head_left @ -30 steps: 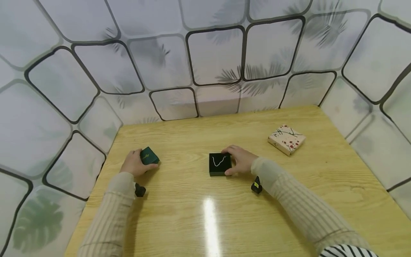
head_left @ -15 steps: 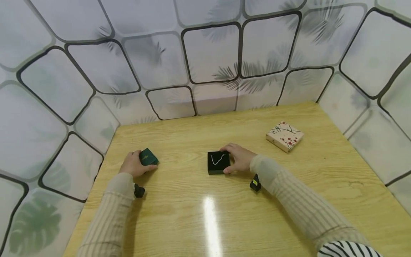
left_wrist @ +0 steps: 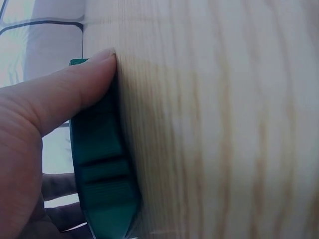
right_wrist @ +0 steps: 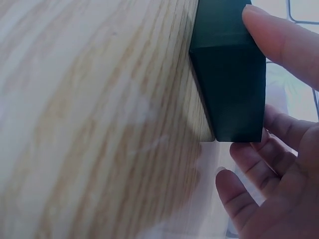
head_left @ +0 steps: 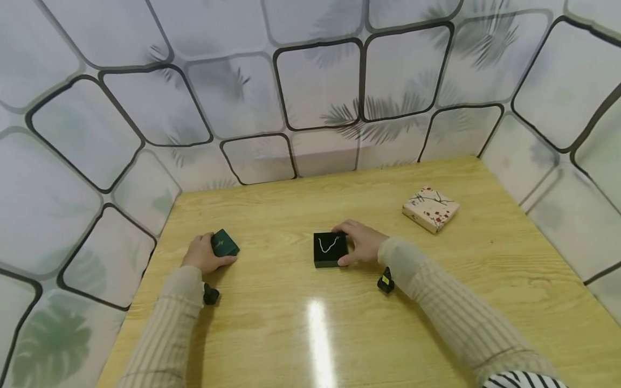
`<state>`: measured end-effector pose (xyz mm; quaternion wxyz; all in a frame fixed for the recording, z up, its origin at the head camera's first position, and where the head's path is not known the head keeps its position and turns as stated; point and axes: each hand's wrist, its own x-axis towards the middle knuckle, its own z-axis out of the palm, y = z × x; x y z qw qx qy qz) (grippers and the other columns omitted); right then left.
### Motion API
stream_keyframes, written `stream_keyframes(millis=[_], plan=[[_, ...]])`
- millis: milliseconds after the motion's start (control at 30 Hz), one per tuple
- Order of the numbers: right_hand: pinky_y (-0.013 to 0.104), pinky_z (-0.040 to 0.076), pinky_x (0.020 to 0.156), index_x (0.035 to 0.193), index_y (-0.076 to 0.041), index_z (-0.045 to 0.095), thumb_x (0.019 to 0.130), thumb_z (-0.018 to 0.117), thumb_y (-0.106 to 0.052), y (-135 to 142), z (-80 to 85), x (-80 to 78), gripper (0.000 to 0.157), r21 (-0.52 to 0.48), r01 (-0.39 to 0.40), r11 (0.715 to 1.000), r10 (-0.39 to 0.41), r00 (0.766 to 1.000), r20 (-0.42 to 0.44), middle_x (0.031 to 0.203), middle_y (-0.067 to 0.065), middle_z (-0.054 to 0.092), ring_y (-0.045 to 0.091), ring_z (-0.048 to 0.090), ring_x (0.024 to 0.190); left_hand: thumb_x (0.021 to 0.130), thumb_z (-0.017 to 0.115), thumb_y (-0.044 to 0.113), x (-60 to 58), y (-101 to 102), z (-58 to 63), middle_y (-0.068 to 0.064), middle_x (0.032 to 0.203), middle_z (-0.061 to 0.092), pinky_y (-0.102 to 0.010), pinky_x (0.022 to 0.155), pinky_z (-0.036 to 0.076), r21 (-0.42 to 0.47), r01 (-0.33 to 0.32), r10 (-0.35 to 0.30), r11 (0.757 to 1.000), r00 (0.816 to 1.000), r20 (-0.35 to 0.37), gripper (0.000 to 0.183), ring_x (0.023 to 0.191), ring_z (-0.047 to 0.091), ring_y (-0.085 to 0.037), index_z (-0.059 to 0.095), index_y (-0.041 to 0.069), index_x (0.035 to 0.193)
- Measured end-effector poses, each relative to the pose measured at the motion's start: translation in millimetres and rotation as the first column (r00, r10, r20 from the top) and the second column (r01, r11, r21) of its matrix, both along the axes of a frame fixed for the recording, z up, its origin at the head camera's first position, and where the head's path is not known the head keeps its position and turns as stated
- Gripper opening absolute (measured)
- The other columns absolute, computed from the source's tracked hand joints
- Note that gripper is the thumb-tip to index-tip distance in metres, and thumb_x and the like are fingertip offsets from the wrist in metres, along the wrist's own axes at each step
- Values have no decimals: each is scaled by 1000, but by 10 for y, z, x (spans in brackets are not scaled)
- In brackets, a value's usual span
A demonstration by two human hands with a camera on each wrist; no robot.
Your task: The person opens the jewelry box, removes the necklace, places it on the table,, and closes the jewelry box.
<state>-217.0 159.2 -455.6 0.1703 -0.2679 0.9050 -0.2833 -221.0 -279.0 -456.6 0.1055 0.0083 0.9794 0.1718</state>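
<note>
Pale wall covering [head_left: 233, 97], printed with dark rounded outlines and grey leaves, stands beyond the open jewellery box [head_left: 324, 264], which rests on a wood-grain table [head_left: 271, 318]. From my end I see ribbed beige sleeves [head_left: 167, 323] reach in on either side of that box, the left one cut off at the bottom edge. Farther back to its right lies a flower-printed box [head_left: 429, 207]. The hands are well apart: the left hand [head_left: 202, 254], off to the jewellery box's left, grips a dark green lid [head_left: 225, 245], thumb near, fingers far; the right hand [head_left: 361, 241] holds the jewellery box across its right end. I can't tell whether the lid touches the table. Small black wrist cameras [head_left: 211, 295] sit on the box's near side. My right wrist view shows fingertips clear of the box's corner, hidden from the head view. Only the left wrist view gives dark lines [left_wrist: 105, 161] on the lid's side; only the head view gives the silvery chain [head_left: 326, 251] inside the jewellery box and the lid's unreadable gold marking [head_left: 220, 243].
</note>
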Motion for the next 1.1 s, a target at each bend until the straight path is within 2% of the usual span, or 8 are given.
stream_keyframes(millis=[367, 533, 667, 867, 1100], plan=[[45, 33, 108, 143, -13, 41, 77, 81, -42, 19, 29, 30, 83, -2, -4, 1000, 4, 1000, -12, 142, 5, 41, 26, 40, 131, 75, 76, 57, 16, 14, -1, -39, 139, 27, -62, 96, 37, -6, -4, 4, 1000, 1000, -24, 115, 122, 34, -52, 18, -10, 147], [46, 33, 108, 143, -12, 41, 77, 81, -41, 11, 20, 17, 83, -5, -13, 1000, 13, 1000, -23, 142, 5, 42, 26, 40, 131, 75, 77, 54, 47, 62, 59, -39, 141, 24, -63, 97, 36, -18, 18, -19, 1000, 999, -41, 113, 125, 29, -54, 18, -11, 147], [48, 34, 107, 143, -11, 42, 76, 81, -42, 11, -11, 3, 83, -2, -28, 1000, 28, 999, -40, 141, 7, 43, 27, 41, 130, 78, 76, 51, 76, 196, 152, -38, 144, 23, -63, 100, 33, -13, 54, -55, 998, 996, -69, 108, 129, 25, -53, 19, -9, 148], [45, 34, 107, 143, -15, 42, 75, 82, -44, 7, -18, -4, 84, 11, -1, 1000, 1, 1000, -28, 140, 2, 43, 24, 41, 130, 78, 77, 49, 107, 494, 296, -31, 146, 27, -61, 103, 32, 18, 117, -114, 993, 984, -137, 104, 132, 26, -48, 23, -5, 149], [45, 34, 107, 143, -14, 41, 75, 81, -45, 6, -27, -15, 85, 4, -7, 1000, 7, 999, -33, 140, 3, 43, 23, 40, 130, 77, 77, 50, 103, 794, 302, -23, 151, 25, -58, 102, 35, 87, 177, -164, 980, 977, -139, 103, 136, 27, -41, 23, 3, 151]])
